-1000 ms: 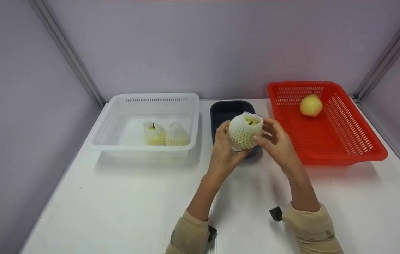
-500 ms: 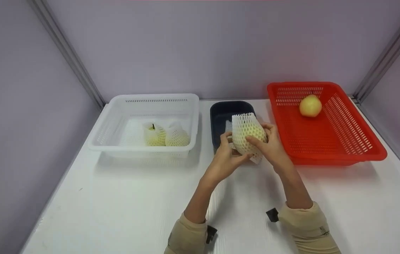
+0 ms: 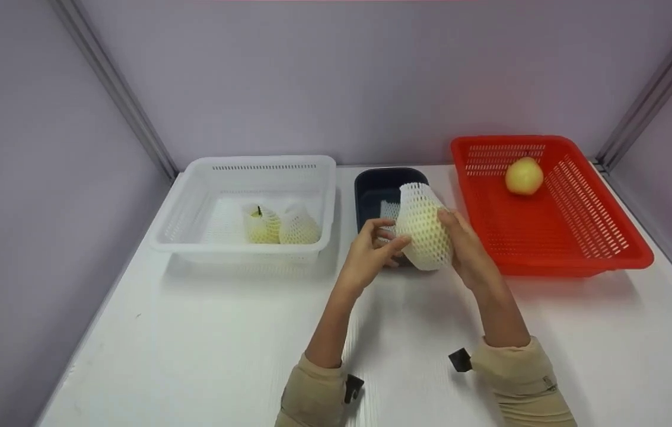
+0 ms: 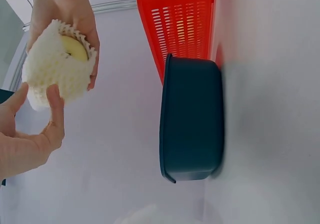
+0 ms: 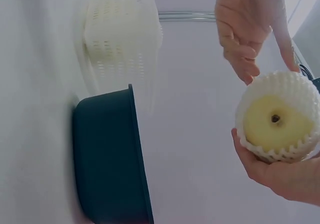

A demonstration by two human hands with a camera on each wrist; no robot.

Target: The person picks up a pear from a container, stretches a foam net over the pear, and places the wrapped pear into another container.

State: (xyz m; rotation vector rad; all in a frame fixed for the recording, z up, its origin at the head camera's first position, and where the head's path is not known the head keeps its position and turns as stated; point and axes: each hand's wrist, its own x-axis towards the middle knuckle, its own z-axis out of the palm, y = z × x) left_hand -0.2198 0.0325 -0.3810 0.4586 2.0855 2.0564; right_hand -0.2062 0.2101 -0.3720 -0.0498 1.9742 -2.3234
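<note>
My right hand [image 3: 471, 252] grips a yellow pear in a white foam net [image 3: 424, 231] over the front of a dark blue bin [image 3: 368, 178]. The net's sleeve end points up and away, past the fruit. Its other end leaves the pear's base [image 5: 275, 119] bare in the right wrist view. My left hand [image 3: 368, 252] is at the pear's left side, fingers loosely spread. Its thumb and forefinger tips come right up to the net in the left wrist view. An empty foam net [image 3: 389, 210] lies in the bin, partly hidden by the left hand.
At the left stands a white basket [image 3: 193, 246] with two pears in foam nets [image 3: 299, 228]. A red basket [image 3: 549, 264] at the right holds one bare pear [image 3: 524, 176]. Walls close off the white table [image 3: 205, 344] at the back and sides.
The netted pear has turned in the hands, its open top swinging away from view. My right hand now has it from the right, and the left hand has loosened its hold.
</note>
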